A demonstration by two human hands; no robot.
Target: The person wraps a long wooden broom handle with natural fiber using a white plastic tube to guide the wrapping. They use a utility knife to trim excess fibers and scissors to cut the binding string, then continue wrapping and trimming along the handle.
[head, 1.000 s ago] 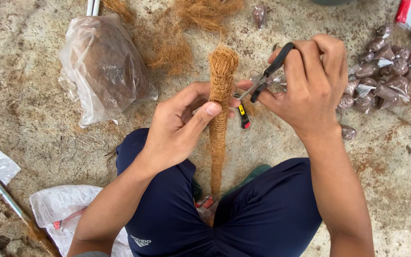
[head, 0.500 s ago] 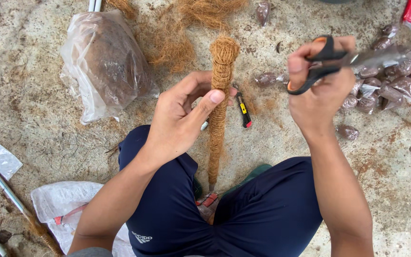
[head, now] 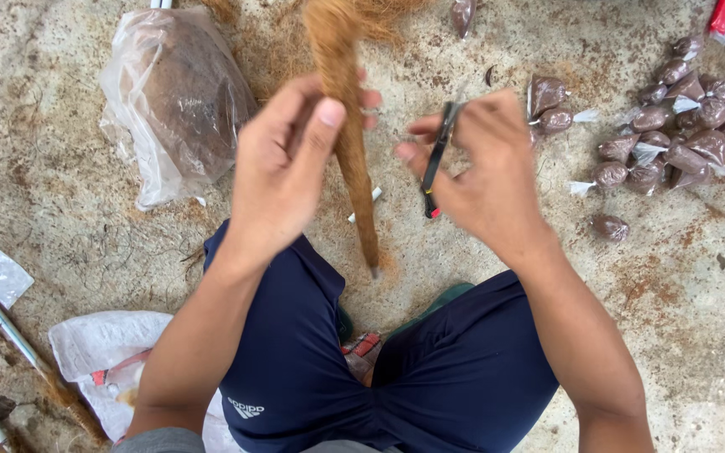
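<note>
My left hand [head: 283, 164] grips a long stick wrapped in brown coconut fibre [head: 350, 126], held upright and raised toward the camera; its thin lower tip hangs above the floor between my knees. My right hand [head: 484, 172] holds black scissors [head: 438, 155] just to the right of the stick, with the blades pointing up and the handles inside my fingers. The scissors are close to the fibre but apart from it. Both hands are a little blurred.
A clear plastic bag of brown husk [head: 174, 96] lies at the upper left. Several small filled brown pouches [head: 673, 126] sit at the right. Loose fibre [head: 270, 38] covers the concrete floor ahead. A white bag [head: 102, 348] and a thin metal rod [head: 2, 323] lie at the lower left.
The fibre-wrapped stick has been lifted up toward the camera by my left hand. My right hand has brought the scissors down and left, from out at the right to beside the stick.
</note>
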